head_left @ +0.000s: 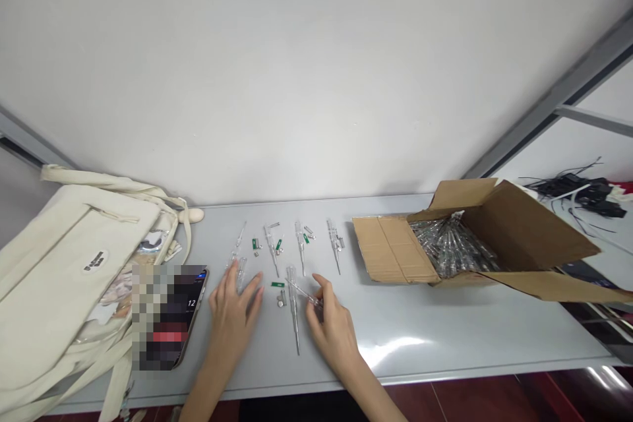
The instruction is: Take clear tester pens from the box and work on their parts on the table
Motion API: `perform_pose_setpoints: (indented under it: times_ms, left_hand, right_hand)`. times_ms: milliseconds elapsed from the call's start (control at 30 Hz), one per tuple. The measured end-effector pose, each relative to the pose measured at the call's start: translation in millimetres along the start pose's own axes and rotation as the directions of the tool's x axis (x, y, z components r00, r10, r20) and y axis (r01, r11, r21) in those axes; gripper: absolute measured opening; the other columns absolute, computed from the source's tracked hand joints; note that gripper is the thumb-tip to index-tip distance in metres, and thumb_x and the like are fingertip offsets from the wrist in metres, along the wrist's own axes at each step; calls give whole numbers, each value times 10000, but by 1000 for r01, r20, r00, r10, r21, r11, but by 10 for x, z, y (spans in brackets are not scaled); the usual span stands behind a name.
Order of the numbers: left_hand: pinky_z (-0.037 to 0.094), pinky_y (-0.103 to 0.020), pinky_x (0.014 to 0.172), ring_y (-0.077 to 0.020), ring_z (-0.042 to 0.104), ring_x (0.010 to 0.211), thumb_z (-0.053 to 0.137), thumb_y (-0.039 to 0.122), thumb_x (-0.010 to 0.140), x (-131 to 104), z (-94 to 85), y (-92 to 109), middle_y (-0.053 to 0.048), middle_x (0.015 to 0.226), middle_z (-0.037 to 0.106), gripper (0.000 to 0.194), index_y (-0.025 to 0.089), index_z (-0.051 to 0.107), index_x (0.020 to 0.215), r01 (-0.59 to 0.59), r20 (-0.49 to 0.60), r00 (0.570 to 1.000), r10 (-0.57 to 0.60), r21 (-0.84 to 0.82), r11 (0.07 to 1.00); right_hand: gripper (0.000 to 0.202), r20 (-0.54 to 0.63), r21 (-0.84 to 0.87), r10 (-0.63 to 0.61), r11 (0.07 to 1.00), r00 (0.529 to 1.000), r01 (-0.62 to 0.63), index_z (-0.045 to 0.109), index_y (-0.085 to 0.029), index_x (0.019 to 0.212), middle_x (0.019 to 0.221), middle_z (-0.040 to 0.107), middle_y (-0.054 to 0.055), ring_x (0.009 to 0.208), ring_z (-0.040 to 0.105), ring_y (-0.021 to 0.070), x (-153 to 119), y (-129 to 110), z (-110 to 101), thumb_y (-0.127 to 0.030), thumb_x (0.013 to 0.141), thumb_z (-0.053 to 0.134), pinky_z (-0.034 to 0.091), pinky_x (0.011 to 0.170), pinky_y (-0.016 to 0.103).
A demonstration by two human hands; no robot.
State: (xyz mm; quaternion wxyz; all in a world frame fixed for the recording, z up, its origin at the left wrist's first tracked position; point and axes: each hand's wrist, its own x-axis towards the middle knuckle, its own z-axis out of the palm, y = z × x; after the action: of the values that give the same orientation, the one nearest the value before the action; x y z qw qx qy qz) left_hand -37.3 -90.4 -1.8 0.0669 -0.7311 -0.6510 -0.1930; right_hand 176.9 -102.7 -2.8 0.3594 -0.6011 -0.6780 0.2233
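My left hand [231,306] lies low over the table with its fingers spread. Its fingertips are by a clear plastic piece [241,271], and I cannot tell if they press on it. My right hand [333,326] has its fingers curled around a thin clear test screwdriver [305,291], partly hidden by the fingers. Between the hands lies another test screwdriver [293,306], clear handle away from me and metal blade towards me. Beside it are a green strip [277,284] and small metal parts [281,299]. Farther back, several test screwdrivers [301,245] lie in a row with similar bits.
At the right, an open cardboard box [395,247] holds many clear screwdrivers [452,244]. A cream bag [64,277] and a phone [190,316] lie on the left. Black cable ties or wires [583,191] are beyond the box. A white wall [316,79] stands behind the grey table [420,343].
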Motion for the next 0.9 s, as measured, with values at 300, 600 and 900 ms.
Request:
perform_pose_setpoints:
  times_ms: [300, 600, 900]
  left_hand:
    - [418, -513, 1066, -309, 399, 1355, 453, 385, 959, -100, 66, -40, -137, 1503, 370, 406, 226, 596, 1304, 105, 45, 994, -97, -231, 967]
    - [448, -516, 1038, -294, 436, 1315, 443, 344, 962, -21, -56, 40, -119, 1448, 427, 369, 256, 591, 1289, 99, 12, 995, -99, -223, 970]
    - [449, -468, 1009, -278, 532, 1182, 367, 308, 970, 298, -187, -176, -130, 1262, 553, 376, 206, 575, 1266, 54, -80, 994, -70, -186, 981]
  right_hand:
    - [344, 18, 10, -10, 1000, 1000, 9, 461, -185, 1261, 844, 660, 15, 602, 653, 160, 4, -15, -20, -230, 926, 398, 494, 551, 263]
    - [210, 10, 86, -7, 996, 1000, 6, 528, -207, 1119, 913, 639, 38, 738, 645, 161, -5, -21, -45, -260, 946, 420, 492, 610, 251]
    - [161, -189, -4, 8, 1000, 982, -9, 612, -211, 971, 863, 661, 41, 733, 620, 171, 317, 212, -1212, -304, 901, 502, 455, 649, 246]
